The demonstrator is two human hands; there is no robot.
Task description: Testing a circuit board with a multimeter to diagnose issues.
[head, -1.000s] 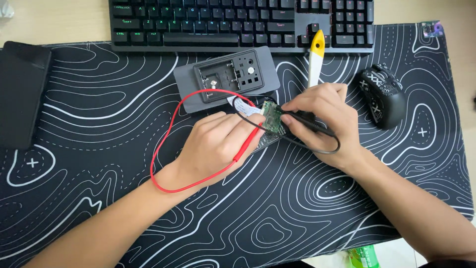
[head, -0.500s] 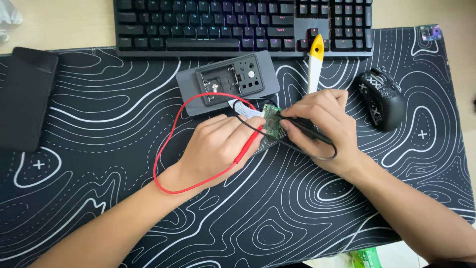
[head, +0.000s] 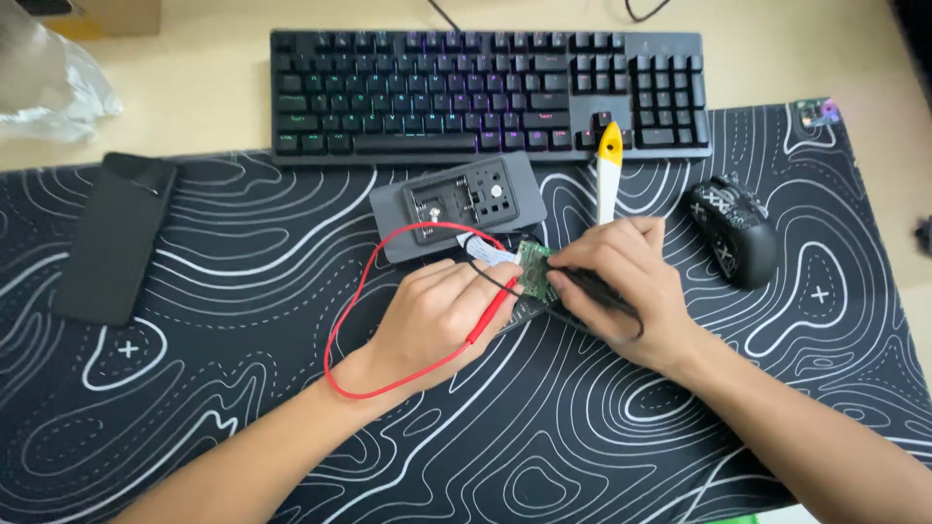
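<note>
The left hand (head: 437, 315) is gripping a red probe (head: 490, 312) and the right hand (head: 621, 286) is pinching a black probe (head: 594, 288), both pressing on the small green circuit board (head: 532, 272) beside the grey meter (head: 456, 204), where 1 slipping tip is risking a short.

Our hands cover most of the small green circuit board (head: 533, 269), hiding both probe tips. The clear plastic bag (head: 44, 78) is cut off at the left edge.
</note>
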